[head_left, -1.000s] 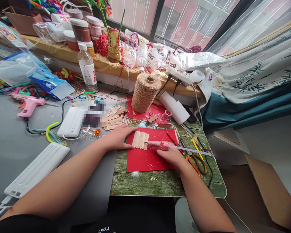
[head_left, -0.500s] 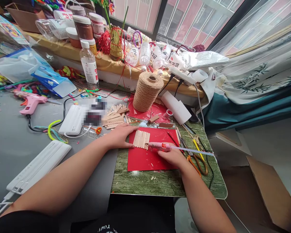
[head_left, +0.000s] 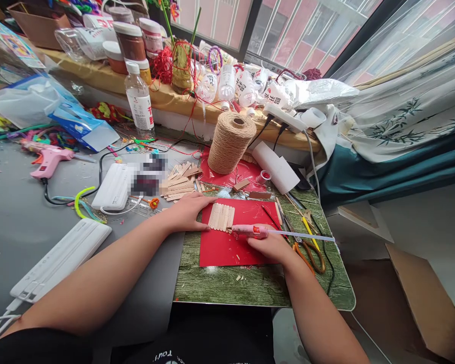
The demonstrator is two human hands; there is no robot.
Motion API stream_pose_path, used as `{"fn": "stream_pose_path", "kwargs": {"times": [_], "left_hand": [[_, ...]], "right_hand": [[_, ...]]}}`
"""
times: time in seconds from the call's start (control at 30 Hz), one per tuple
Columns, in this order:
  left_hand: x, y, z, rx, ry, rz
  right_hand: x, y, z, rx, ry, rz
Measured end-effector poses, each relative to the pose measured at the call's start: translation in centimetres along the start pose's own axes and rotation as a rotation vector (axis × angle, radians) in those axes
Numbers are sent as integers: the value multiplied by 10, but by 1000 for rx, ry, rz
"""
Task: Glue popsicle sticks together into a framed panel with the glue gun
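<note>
1. One window (head_left: 296, 40) backs the gray table (head_left: 30, 217).
2. A green board (head_left: 227, 290) bears one red sheet (head_left: 223, 250).
3. Left hand (head_left: 189, 212): thumb and fingers apart at the stick panel (head_left: 220, 217), on the sheet.
4. Right hand (head_left: 269, 246): clamped on one pink glue gun (head_left: 248, 231); a second gun (head_left: 49, 161) lies left.
5. The nozzle (head_left: 229, 229) sits nearer the panel's near-right corner than a second ago.

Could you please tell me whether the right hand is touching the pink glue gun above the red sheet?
Touching: the head view shows the right hand holding the pink glue gun, whose nozzle points toward the wooden sticks.
</note>
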State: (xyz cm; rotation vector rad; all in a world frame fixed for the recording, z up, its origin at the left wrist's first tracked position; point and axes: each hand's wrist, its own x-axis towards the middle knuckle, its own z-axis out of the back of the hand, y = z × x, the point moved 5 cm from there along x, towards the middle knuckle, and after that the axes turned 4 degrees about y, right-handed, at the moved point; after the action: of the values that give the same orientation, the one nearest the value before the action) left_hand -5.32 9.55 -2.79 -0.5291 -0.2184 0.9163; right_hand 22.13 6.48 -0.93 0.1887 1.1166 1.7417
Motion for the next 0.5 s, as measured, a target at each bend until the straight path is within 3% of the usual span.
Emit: {"fn": "stream_pose_path", "kwargs": {"times": [0.27,0.5], "left_hand": [[0,-2,1,10,-6,-8],[0,-1,1,10,-1,0]], "right_hand": [[-2,0,1,-40,-9,-40],[-5,-4,-3,-11,33,8]]}}
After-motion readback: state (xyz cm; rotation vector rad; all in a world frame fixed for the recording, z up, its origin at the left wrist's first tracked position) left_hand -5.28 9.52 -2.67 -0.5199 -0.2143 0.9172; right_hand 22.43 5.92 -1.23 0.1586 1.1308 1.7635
